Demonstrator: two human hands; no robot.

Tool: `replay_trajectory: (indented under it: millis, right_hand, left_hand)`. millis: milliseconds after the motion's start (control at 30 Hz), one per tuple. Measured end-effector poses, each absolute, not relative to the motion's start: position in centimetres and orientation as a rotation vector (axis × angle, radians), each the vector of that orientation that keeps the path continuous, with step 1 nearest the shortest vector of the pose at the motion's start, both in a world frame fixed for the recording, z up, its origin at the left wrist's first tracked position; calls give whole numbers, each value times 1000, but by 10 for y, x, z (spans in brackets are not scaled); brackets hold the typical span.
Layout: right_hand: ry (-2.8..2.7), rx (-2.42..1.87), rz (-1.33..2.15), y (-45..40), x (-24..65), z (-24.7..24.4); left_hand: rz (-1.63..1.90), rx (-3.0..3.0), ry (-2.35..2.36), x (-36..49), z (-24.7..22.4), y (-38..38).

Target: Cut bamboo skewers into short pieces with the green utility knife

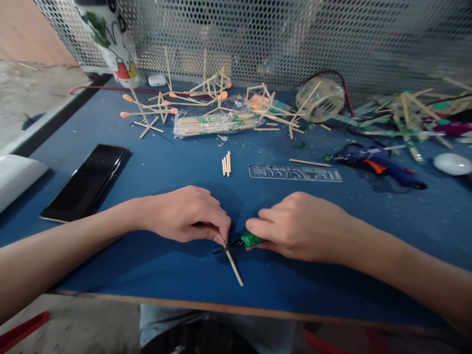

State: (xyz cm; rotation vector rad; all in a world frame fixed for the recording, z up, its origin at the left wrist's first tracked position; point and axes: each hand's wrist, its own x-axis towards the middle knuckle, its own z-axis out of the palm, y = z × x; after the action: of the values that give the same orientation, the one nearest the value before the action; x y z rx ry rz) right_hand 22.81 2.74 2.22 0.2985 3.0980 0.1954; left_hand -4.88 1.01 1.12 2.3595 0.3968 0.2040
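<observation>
My left hand (195, 215) pinches one end of a thin wooden stick (234, 268), whose other end points toward the front edge of the blue table. In my right hand (298, 226) is a green-handled utility knife (251, 239), fingers wrapped round its handle. The dark blade lies across the stick just below my left fingertips. How deep the blade sits in the wood I cannot tell. Beyond my hands lie several short cut sticks (226, 163) side by side, and a clear plastic ruler (295, 173).
A phone (85, 182) lies at left beside a white object (18, 177). Behind are a wrapped bundle of sticks (217, 124), stick frames (210, 88) and a bottle (118, 46) near a perforated metal panel (250, 39). A blue glue gun (383, 164) is at right.
</observation>
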Motion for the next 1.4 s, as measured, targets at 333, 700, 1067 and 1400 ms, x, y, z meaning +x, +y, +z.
replay_trajectory:
  millis: [333, 700, 1067, 1400]
  right_hand:
    - [3077, 258, 168, 33, 228, 21]
    - [3108, 249, 235, 30, 226, 16]
    - [3132, 337, 218, 21, 225, 19]
    - [3102, 373, 224, 20, 227, 26]
  left_hand:
    - [205, 2366, 397, -48, 12, 10]
    - [190, 2365, 403, -48, 13, 10]
    - [203, 2368, 393, -49, 12, 10]
    - [205, 2367, 391, -48, 15, 10]
